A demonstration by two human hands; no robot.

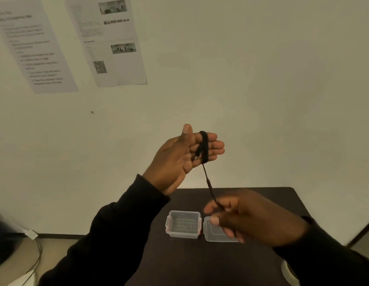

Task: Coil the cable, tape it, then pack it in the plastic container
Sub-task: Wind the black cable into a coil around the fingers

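A thin black cable (204,147) is wound in several loops around the fingers of my left hand (179,159), which is raised palm-up above the table with the fingers held together and the thumb up. One plug end lies against the palm. A straight strand of the cable runs down to my right hand (247,217), which pinches it between thumb and fingertips, blurred. Below the hands a clear plastic container (183,224) stands open on the dark table (200,261). Its clear lid (215,234) lies flat beside it on the right, partly hidden by my right hand.
A pale wall rises straight behind the table, with two printed sheets (109,42) pinned at upper left. A white rounded object (289,273) shows at the table's lower right edge. Cables and a dark object (6,242) lie on the floor at left.
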